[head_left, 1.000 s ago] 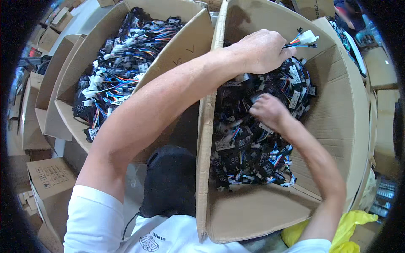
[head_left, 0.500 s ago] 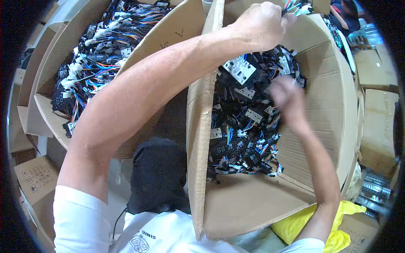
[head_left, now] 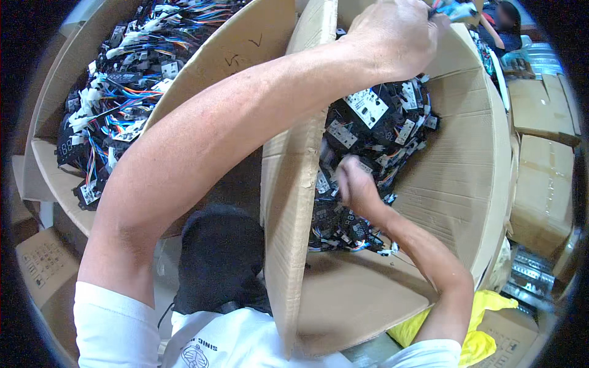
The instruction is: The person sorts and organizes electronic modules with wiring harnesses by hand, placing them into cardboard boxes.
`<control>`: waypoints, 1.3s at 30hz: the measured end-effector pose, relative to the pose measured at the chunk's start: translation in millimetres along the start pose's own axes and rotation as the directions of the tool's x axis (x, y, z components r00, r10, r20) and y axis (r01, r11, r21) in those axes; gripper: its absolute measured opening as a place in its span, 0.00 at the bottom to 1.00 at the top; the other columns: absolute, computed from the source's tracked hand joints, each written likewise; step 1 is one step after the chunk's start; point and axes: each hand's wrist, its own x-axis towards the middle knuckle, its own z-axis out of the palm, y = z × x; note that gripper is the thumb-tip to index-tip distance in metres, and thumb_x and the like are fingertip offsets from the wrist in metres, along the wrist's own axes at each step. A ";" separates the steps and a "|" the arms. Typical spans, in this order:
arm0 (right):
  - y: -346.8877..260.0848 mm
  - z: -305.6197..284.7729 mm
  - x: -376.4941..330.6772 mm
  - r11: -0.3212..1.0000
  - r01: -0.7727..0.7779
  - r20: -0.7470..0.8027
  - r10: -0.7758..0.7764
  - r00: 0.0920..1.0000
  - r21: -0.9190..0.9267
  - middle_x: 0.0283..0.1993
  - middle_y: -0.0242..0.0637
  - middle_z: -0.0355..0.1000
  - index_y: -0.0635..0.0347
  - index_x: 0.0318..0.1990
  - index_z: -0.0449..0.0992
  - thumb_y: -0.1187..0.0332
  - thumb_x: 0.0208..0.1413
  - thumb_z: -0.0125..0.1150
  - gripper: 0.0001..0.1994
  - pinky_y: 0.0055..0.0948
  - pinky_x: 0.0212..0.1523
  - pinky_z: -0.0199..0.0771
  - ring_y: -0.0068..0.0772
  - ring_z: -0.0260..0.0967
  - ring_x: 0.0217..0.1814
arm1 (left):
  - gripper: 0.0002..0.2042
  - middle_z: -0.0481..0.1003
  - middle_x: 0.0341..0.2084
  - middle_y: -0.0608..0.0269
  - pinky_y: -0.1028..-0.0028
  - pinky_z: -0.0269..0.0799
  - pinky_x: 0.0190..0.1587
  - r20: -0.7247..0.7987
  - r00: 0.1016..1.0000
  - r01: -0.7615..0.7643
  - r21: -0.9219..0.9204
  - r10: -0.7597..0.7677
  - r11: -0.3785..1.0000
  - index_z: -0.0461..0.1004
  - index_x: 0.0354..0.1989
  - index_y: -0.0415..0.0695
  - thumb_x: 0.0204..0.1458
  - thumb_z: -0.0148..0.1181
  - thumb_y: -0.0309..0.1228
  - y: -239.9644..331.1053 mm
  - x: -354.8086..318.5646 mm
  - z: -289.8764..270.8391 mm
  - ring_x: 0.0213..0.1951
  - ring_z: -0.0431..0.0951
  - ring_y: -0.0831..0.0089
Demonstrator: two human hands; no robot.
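High over the right-hand carton [head_left: 451, 132], my left hand [head_left: 399, 40] is closed round a bundle of coloured wires [head_left: 455, 11] that sticks out past its fingers. A black circuit board with a white face [head_left: 367, 107] hangs just below that hand, seemingly from the same bundle. My right hand [head_left: 356, 181] reaches into the carton, its fingers curled and a little blurred at the pile of small black display circuit boards [head_left: 402, 132]. What those fingers hold is hidden. White connectors and coloured leads run through the pile.
To the left stands another carton [head_left: 46, 162], full of wired boards [head_left: 126, 89]. Cardboard flaps [head_left: 288, 202] rise between the two. Stacked boxes [head_left: 543, 184] and a yellow bag [head_left: 485, 319] lie to the right. Another person [head_left: 500, 24] is partly visible at the far right.
My right hand has moved left and down, away from the carton's right side, across the pile. The left hand has shifted slightly right with the wires, and the white-faced board has moved along.
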 end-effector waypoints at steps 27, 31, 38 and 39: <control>-69.0 -187.0 107.9 0.997 -0.008 -0.391 -0.023 0.920 -0.079 0.26 0.49 0.77 0.68 0.41 0.78 0.59 0.71 0.52 0.18 0.42 0.34 0.76 0.46 0.79 0.30 | 0.27 0.83 0.28 0.52 0.65 0.78 0.40 0.322 0.946 0.039 -0.033 -0.027 0.999 0.83 0.33 0.34 0.57 0.65 0.53 -2.8 -2.5 12.5 0.32 0.82 0.66; -103.7 -179.0 124.7 0.988 0.152 -0.336 -0.133 0.933 0.032 0.34 0.38 0.77 0.66 0.46 0.77 0.59 0.72 0.52 0.16 0.35 0.37 0.74 0.32 0.74 0.33 | 0.16 0.79 0.25 0.63 0.71 0.72 0.33 0.208 0.951 0.284 -0.296 -0.229 0.912 0.81 0.31 0.37 0.61 0.64 0.40 3.0 3.7 2.2 0.30 0.76 0.78; -20.9 -132.4 129.0 0.993 -0.087 -0.503 0.034 0.864 -0.082 0.33 0.49 0.77 0.65 0.36 0.77 0.62 0.68 0.52 0.15 0.43 0.41 0.74 0.45 0.75 0.36 | 0.20 0.72 0.16 0.60 0.67 0.68 0.28 -0.332 0.935 0.088 -0.122 -0.124 0.989 0.76 0.27 0.36 0.65 0.54 0.41 9.6 3.9 1.1 0.24 0.73 0.73; 1.3 -93.7 113.4 0.972 0.132 -0.435 -0.206 0.877 -0.194 0.35 0.53 0.77 0.64 0.37 0.79 0.65 0.64 0.53 0.12 0.48 0.40 0.75 0.55 0.76 0.37 | 0.21 0.71 0.16 0.59 0.66 0.68 0.29 -0.305 0.944 0.088 -0.139 -0.127 0.986 0.75 0.28 0.35 0.65 0.53 0.42 14.3 3.8 5.4 0.24 0.73 0.72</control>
